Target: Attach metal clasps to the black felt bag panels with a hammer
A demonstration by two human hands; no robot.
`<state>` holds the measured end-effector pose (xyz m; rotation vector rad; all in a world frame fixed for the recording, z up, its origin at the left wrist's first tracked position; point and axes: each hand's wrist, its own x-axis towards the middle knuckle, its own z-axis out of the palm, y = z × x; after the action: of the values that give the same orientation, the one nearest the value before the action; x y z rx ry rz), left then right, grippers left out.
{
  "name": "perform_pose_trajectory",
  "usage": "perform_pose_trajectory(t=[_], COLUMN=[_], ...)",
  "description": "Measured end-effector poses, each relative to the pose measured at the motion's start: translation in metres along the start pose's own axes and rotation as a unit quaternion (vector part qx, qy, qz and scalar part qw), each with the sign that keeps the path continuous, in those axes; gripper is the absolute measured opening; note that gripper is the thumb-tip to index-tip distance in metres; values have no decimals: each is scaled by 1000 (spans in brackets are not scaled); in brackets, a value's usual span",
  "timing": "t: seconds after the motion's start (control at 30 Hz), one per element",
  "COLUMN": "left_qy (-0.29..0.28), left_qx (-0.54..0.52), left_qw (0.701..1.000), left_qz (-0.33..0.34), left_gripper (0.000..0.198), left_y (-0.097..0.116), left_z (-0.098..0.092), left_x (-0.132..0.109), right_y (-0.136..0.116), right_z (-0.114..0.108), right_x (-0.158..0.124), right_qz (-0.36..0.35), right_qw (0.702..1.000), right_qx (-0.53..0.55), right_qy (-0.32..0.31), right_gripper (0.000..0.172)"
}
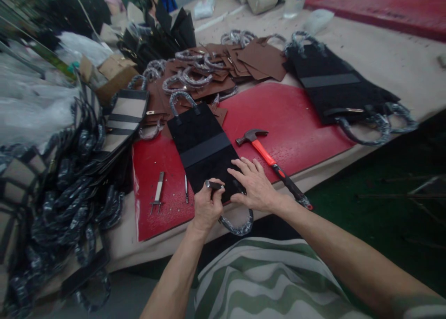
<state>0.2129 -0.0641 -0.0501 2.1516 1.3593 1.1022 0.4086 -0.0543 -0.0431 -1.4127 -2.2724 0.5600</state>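
A black bag panel (204, 142) with plastic-wrapped handles at both ends lies across the red board (278, 119). Over its near end, my left hand (208, 205) is closed around a short metal punch (213, 185); the punch's lower tip cannot be made out. My right hand (256, 186) lies on the panel with fingers spread, pressing the fabric beside the left hand. The near wrapped handle (240, 228) hangs past the board's edge below my hands. A claw hammer (266, 158) with an orange and black grip rests right of my right hand.
Left of the panel lie a pronged tool (158, 192) and a thin metal rod (186, 189). Stacked black bag pieces (87, 170) crowd the left side. Brown pieces (261, 58) are heaped behind, and more black panels (334, 84) sit at the right.
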Motion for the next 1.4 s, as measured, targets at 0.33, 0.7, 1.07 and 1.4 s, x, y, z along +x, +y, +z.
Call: perform_pose_trajectory(t=[0.33,0.7,1.07,1.4], left_qy=[18,0,-4,2], left_qx=[14,-36,-9,4], left_qw=[1000,999,1000,1000], left_qz=[-13,-12,6,18], left_gripper=[9,13,14,15], left_y=[1,-4,-2,0], left_z=[7,3,5,6], left_x=[-2,-1,-1,-2], right_y=[25,17,-27,-60], right_z=[-61,-58,-86,-133], right_x=[-26,-14,-18,-54], right_qz=[242,394,360,52], right_qw=[954,866,807,990], right_qx=[-175,309,467,-133], right_qy=[2,-8,39,13], right_gripper=[26,17,26,27])
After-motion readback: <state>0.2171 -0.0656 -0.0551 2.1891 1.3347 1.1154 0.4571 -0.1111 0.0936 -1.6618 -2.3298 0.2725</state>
